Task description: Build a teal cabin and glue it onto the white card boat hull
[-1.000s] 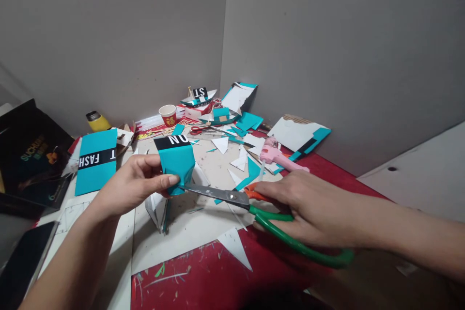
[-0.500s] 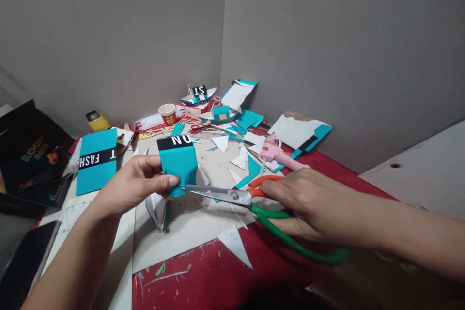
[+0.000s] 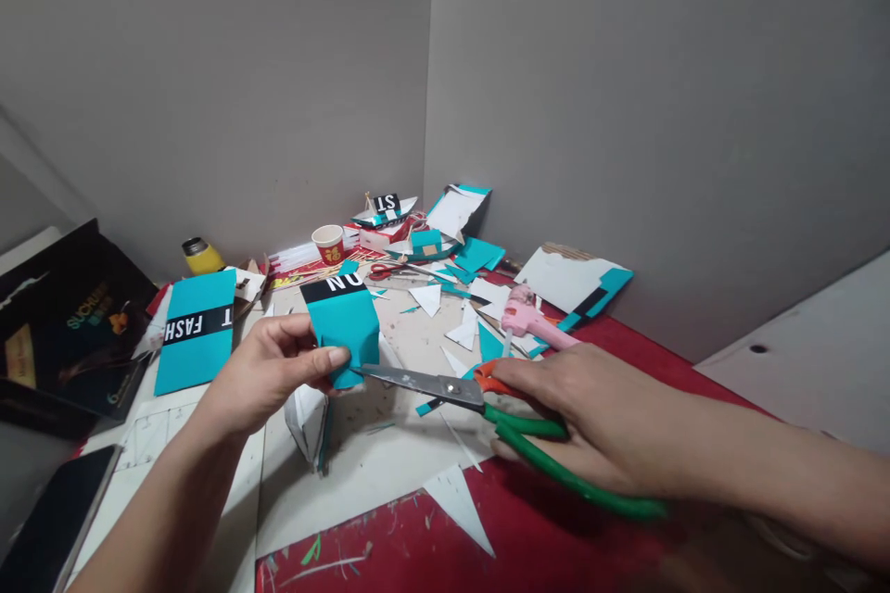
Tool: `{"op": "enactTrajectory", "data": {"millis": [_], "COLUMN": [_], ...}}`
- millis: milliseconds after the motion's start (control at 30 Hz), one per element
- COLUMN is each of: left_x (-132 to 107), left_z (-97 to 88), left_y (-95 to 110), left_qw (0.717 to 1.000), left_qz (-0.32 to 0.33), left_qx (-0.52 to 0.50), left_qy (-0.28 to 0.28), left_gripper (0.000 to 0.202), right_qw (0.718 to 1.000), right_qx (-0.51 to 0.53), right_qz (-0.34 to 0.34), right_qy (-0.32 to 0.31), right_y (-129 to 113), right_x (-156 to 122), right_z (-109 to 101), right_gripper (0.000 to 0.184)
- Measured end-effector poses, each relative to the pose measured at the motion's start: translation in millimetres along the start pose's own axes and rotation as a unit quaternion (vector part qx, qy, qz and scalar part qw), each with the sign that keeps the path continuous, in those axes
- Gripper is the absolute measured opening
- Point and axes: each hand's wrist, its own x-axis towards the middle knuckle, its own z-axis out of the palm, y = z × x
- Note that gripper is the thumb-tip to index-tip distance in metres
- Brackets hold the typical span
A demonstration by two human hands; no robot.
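Teal card [image 3: 344, 326] pinched in the left hand [image 3: 268, 371] over the table's [image 3: 556, 547] near middle, right hand [image 3: 591, 408] curled round the scissors [image 3: 501, 422], blades nearly shut at the card's bottom edge, glue gun [image 3: 532, 320] just beyond

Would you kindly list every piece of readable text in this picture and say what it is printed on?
"NO", upside down: black band of the teal card in the left hand.
"T FASH", sideways: teal card on the table.
"ST", upside down: little paper boat.
Black box: lettering blurred.
Red paper cup: gold sign, too small.
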Motion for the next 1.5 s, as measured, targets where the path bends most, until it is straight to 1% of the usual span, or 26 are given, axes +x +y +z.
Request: {"op": "enactTrajectory", "data": {"millis": [200, 300, 367, 500, 633, 700, 767, 900, 1033, 1100, 1233, 1400, 1500], "left_x": [-0.2, -0.2, 0.3, 1.4, 0.2, -2.1, -5.2, -9.8, -9.6, -8.0, -4.8, -4.5, -4.7], "left_z": [11.2, 15.6, 16.5, 14.1, 9.9, 8.6, 8.5, 13.5, 22.8, 27.7, 38.0, 50.7, 54.8], "left_y": [-5.0, -6.9, -8.1, -9.4, -6.3, -3.1, 0.0, 3.1, 0.1, -3.6, -13.0, -20.0, -20.9], "left_qw": [0.996, 0.993, 0.994, 0.996, 0.996, 0.997, 0.997, 0.999, 0.997, 0.996, 0.99, 0.98, 0.977], "left_qz": [0.026, 0.021, 0.006, -0.018, 0.0, 0.013, 0.021, 0.03, 0.037, 0.038, 0.056, 0.074, 0.073], "left_qx": [-0.032, -0.066, -0.078, -0.083, -0.084, -0.071, -0.055, -0.043, -0.047, -0.054, -0.079, -0.099, -0.103], "left_qy": [0.084, 0.091, 0.075, 0.017, -0.033, -0.043, -0.04, 0.0, 0.046, 0.065, 0.101, 0.155, 0.174], "left_gripper": [0.018, 0.018, 0.019, 0.02, 0.013, 0.012, 0.011, 0.009, 0.012, 0.013, 0.013, 0.016, 0.016], "right_qw": [0.999, 0.998, 0.997, 0.996, 0.991, 0.99, 0.991, 0.997, 0.999, 0.999, 0.996, 0.995, 0.992], "right_qx": [-0.042, -0.057, -0.066, -0.076, -0.073, -0.063, -0.049, -0.019, 0.014, 0.007, -0.025, -0.038, -0.053], "right_qz": [0.013, -0.001, -0.008, -0.022, -0.055, -0.066, -0.06, -0.003, 0.018, 0.02, 0.017, 0.01, -0.002], "right_qy": [0.023, 0.036, 0.038, 0.052, 0.093, 0.105, 0.108, 0.071, 0.042, 0.049, 0.084, 0.096, 0.111], "right_y": [2.9, 5.2, 6.8, 8.0, 5.5, 3.3, 0.6, -5.9, -10.8, -11.8, -11.2, -7.6, -4.5], "right_x": [0.0, -1.5, -3.0, -8.0, -13.2, -14.7, -15.4, -14.9, -13.7, -13.8, -15.3, -17.1, -17.9], "right_z": [-6.1, -9.5, -10.6, -8.4, -2.6, -0.1, 1.2, -1.7, -8.9, -12.2, -14.8, -11.4, -9.6], "right_gripper": [0.023, 0.021, 0.021, 0.02, 0.02, 0.019, 0.016, 0.011, 0.016, 0.017, 0.018, 0.021, 0.021]}}
